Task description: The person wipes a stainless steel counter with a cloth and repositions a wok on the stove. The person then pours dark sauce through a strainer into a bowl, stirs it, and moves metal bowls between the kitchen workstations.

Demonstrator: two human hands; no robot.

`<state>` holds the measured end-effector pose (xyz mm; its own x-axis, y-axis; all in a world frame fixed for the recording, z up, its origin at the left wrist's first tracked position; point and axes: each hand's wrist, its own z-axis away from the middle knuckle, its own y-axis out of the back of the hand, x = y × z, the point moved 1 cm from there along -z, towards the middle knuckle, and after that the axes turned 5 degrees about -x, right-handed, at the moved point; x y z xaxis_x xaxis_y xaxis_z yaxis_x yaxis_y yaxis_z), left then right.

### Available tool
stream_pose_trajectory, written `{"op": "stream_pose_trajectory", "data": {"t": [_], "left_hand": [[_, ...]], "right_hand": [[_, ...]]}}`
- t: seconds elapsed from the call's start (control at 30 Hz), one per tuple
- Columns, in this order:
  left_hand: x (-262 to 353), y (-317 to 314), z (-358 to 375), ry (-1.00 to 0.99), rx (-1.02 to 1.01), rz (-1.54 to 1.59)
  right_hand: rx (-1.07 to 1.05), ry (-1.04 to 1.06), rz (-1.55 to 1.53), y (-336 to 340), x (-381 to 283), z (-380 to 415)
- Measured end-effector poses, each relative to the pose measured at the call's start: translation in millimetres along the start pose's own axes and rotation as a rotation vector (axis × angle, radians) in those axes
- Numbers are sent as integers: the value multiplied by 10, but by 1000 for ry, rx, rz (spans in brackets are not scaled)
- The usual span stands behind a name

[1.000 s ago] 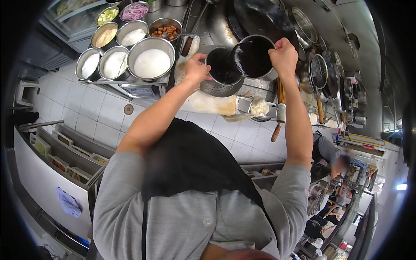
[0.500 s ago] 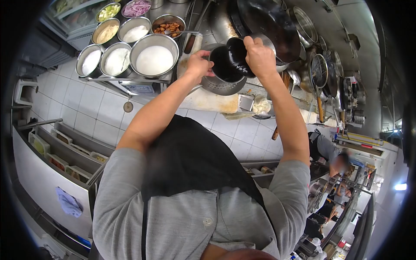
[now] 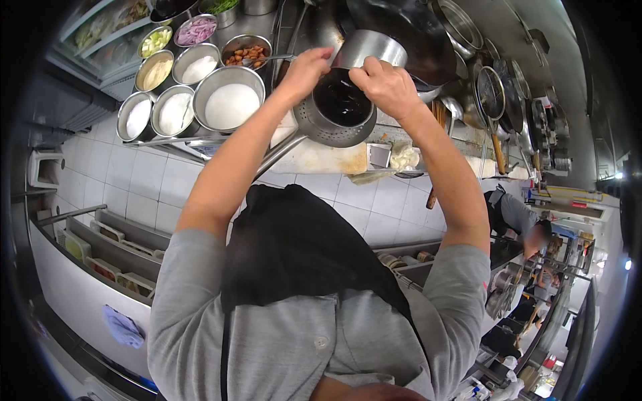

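A: What do we have in our right hand (image 3: 388,85)?
B: Its fingers are bent over the rim of the upper pot (image 3: 371,48), grasping it. We hold that pot tipped on its side above the lower pot (image 3: 333,125).
A: And our left hand (image 3: 306,75)?
B: It is next to the lower pot's rim, fingers extended toward the upper pot. We cannot tell whether it grips or touches either one.
A: Where does the lower pot sit?
B: Inside a perforated colander (image 3: 336,137), close to the near edge of the work surface (image 3: 389,127). We see dark liquid (image 3: 344,107) in it, with a few bright glints.
A: What lies along that near edge?
B: A pale, stained strip (image 3: 331,159), then a small square metal container (image 3: 379,155) to its right. A metal handle (image 3: 279,158) slants out below the colander, partly behind our left forearm. Toward the far edge, beyond the upper pot, we see a dark wok (image 3: 404,20).
A: And on our left?
B: A side counter (image 3: 177,141): a large bowl (image 3: 212,83) of white grains stands by its near right corner. Behind it is a bowl of brown chunks (image 3: 249,55), with a spoon (image 3: 271,58) leaning in it.
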<state>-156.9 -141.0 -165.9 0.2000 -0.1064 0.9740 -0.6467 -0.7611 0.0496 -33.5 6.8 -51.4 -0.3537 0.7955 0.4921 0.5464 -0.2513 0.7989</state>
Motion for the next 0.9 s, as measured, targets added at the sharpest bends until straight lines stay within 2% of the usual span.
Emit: {"op": "stream_pose_trajectory", "data": {"t": [0.07,0.1,0.13,0.2,0.27,0.33,0.4,0.53,0.57,0.73,0.87,0.9], "left_hand": [[207,81,-191,75,-213,249],[323,118,-232,138,-247,277],[444,195,-250,158,-372,201],[575,235,-251,190,-481,366],[670,292,-242,161,-609,218],[745,274,-236,48,-641,13],[813,224,-189,-145,-571,-245],[816,117,-152,-379,-393,-604],[840,67,-95,-323,-350,-639],[644,-132,30,-338,-152,-626],[556,-194,112,-304,-94,-655],[528,-194,132,-312,-96,-652]], "right_hand": [[59,78,4,119,20,-3],[90,119,12,184,30,-12],[92,129,35,204,34,11],[97,151,81,233,52,48],[135,162,85,262,64,73],[166,176,84,290,87,89],[194,194,71,309,93,105],[210,199,52,346,49,75],[214,200,52,331,37,68],[226,112,65,280,-50,108],[72,-221,-118,369,-117,179],[85,-313,-256,557,-159,189]]}}
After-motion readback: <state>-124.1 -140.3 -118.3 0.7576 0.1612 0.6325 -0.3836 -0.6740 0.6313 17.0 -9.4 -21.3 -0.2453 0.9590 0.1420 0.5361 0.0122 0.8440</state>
